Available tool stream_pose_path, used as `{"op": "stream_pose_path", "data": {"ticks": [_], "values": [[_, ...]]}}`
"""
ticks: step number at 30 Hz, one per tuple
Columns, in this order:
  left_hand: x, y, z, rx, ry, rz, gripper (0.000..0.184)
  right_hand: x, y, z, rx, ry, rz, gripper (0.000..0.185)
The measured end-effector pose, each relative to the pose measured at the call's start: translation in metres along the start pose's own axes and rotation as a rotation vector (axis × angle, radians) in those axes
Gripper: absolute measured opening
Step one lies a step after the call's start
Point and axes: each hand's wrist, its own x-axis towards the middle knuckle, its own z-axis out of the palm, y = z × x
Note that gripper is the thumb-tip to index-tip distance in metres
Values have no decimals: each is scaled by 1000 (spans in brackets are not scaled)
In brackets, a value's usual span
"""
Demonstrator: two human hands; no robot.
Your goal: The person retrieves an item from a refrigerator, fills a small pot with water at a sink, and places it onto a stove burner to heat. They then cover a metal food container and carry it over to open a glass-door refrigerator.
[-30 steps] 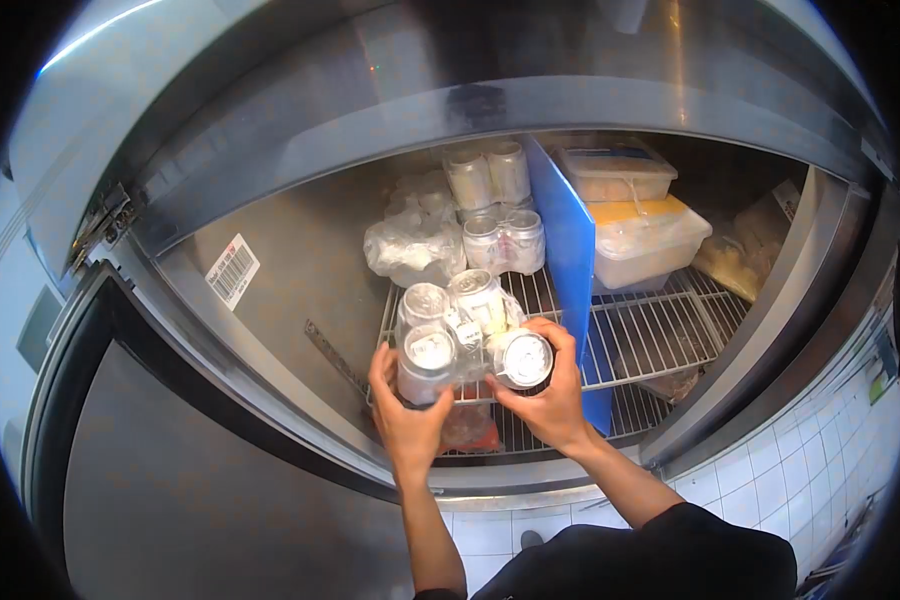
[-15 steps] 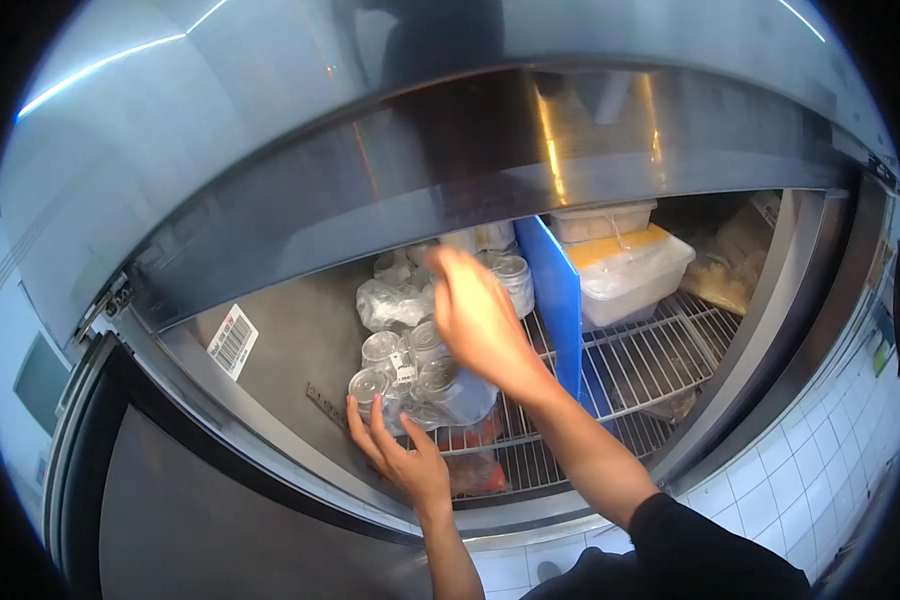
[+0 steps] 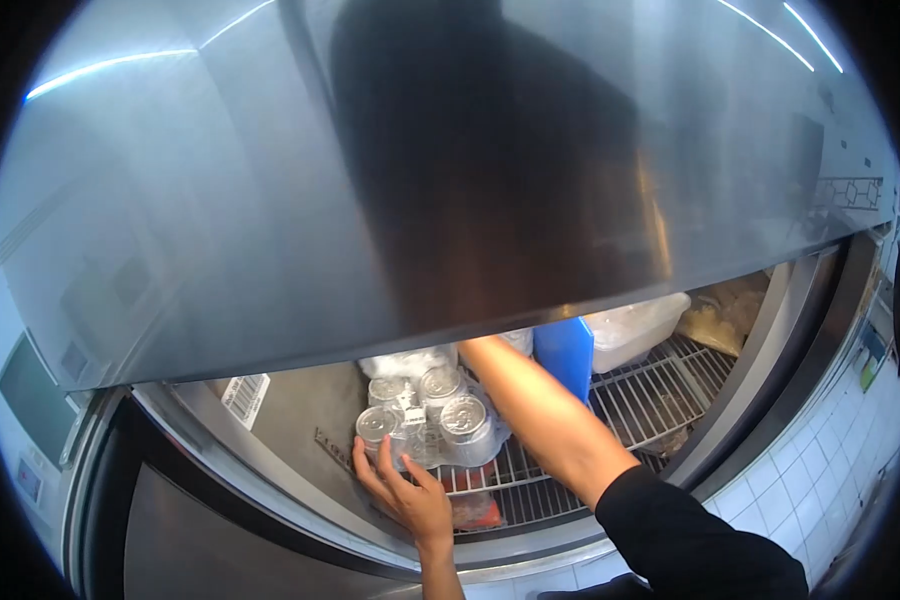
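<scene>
Left fingers [image 3: 385,460] against wrapped containers [image 3: 428,420], near-left corner

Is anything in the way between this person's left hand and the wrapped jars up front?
Nothing visible: the left hand appears to touch the front-left jar directly. The right hand is hidden behind the steel panel, so its path can't be judged.

"Where's the right hand?"
"Out of sight: the steel panel [image 3: 490,200] covers it, so I can't tell what it touches."
"What else does the panel hide?"
"The upper parts of the blue divider [image 3: 567,362] and white tub [image 3: 635,337], and some of the barcode sticker [image 3: 245,400]."
"And the label [image 3: 413,414] on the cans [image 3: 464,418]?"
"Too small to read. The left forearm [image 3: 439,577] runs off the bottom edge, and what's in the bag [image 3: 718,328] is too blurred to name"
</scene>
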Motion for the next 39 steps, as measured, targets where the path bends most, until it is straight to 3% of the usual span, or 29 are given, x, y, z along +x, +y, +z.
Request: {"op": "stream_pose_path", "data": {"ticks": [3, 6, 7, 9, 12, 22, 39], "values": [[0, 4, 3, -30, 16, -18, 41, -9, -38, 6, -69, -83, -117, 25], [-9, 4, 2, -7, 60, -14, 40, -39, -70, -8, -58, -90, 5, 27], [-10, 5, 2, -2, 79, -8, 39, -49, -72, -12, -71, -51, -27, 27], [-12, 6, 3, 4, 116, -12, 37, -38, -70, 2, -125, -189, -132, 26], [-14, 7, 5, 16, 138, -17, 36, -33, -68, 7, -96, -196, -134, 24], [-11, 4, 1, 40, 65, -22, 39, -5, 54, -16, 154, 93, 142, 27], [-10, -2, 8, 28, 115, -14, 40, 21, 53, 7, 172, 135, 143, 31]]}}
